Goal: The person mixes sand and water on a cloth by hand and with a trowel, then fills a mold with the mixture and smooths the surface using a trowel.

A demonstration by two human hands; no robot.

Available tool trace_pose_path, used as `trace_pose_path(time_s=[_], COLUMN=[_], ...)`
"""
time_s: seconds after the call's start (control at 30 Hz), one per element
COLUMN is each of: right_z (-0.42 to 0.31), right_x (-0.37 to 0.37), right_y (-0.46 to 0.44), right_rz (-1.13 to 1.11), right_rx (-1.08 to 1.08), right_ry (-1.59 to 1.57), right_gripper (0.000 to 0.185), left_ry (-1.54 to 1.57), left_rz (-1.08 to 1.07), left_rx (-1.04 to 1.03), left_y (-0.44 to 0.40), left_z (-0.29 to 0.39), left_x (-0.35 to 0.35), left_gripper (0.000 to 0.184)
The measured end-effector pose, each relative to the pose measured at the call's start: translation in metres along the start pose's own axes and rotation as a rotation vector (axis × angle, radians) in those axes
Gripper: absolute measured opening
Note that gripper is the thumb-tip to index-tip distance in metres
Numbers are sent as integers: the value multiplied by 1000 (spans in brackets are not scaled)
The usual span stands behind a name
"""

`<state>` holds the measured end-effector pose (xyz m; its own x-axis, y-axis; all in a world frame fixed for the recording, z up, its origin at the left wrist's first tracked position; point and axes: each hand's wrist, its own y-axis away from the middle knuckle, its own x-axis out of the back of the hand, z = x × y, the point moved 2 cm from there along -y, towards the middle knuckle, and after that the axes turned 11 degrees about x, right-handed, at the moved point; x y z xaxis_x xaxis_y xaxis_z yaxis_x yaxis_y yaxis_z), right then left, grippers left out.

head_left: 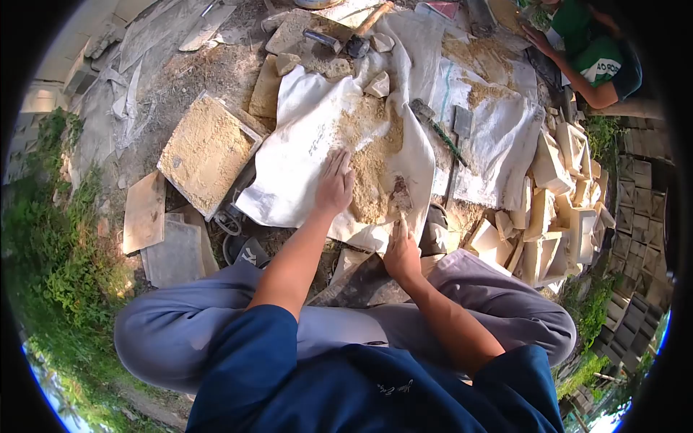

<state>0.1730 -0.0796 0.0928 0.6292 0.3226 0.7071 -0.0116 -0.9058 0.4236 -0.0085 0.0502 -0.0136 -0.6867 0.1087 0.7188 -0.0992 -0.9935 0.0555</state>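
My left hand [334, 186] lies flat with its fingers stretched out on a white woven sack [289, 155], at the left edge of a spread of tan, sandy powder [372, 180]. Low on the powder's right side, my right hand [402, 252] is closed round the handle end of what looks like a small trowel [401, 196]. Its blade is stained brown and partly dusted over, pointing away from me. Pale stone chunks [377, 84] rest on the sack's far part.
A square powder-covered slab [206, 155] stands at left, near loose flat tiles [173, 252]. Hammers [357, 47] lie at the back; another hammer with a green handle [440, 133] is right of the sack. Cut stone pieces [552, 195] are heaped right. Another person [592, 54] sits at the upper right.
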Motion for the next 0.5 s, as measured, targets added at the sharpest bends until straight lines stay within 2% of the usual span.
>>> trace_pose_path(time_s=[0.03, 0.1, 0.17, 0.23, 0.37, 0.5], right_z=[6, 14, 7, 5, 17, 22], right_x=[-3, -12, -3, 0, -5, -4], right_y=[-2, -6, -6, -5, -9, -8], right_rz=[-2, 34, 96, 67, -10, 53], right_rx=[-11, 134, 128, 41, 61, 105], right_ry=[-6, -61, -100, -174, -208, -278], right_gripper=[53, 52, 50, 46, 46, 36], left_ry=[53, -39, -2, 16, 117, 319], left_rz=[5, 57, 115, 147, 147, 257], left_rx=[25, -16, 101, 148, 286, 301], left_y=[12, 42, 52, 46, 32, 24], left_z=[4, 15, 32, 44, 69, 70], left_x=[-11, -33, -48, -66, -78, -86], left_gripper=[53, 51, 49, 48, 47, 41])
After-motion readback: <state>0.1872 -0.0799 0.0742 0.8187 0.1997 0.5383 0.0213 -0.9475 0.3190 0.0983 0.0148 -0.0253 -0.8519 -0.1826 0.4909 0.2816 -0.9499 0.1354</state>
